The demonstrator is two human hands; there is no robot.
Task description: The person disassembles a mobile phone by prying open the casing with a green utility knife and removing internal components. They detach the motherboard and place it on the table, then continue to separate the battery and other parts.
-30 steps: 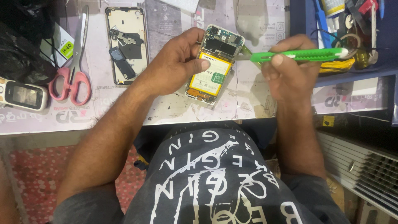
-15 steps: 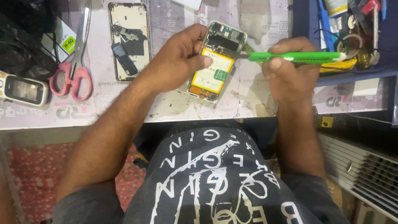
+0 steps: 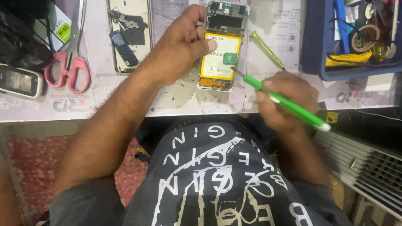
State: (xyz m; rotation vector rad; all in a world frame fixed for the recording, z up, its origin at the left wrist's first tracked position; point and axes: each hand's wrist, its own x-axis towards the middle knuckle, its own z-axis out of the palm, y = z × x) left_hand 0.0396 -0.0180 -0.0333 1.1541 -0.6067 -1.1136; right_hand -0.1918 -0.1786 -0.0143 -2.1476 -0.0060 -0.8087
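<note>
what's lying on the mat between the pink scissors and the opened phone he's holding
In the head view, a detached phone back frame with loose dark parts lies between the pink scissors and the opened phone; the left hand grips that phone.

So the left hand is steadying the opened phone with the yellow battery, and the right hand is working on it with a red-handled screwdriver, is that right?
Not quite. The screwdriver in the right hand has a green handle, not red; the head view shows it. The left hand does steady the opened phone with the yellow battery.
</note>
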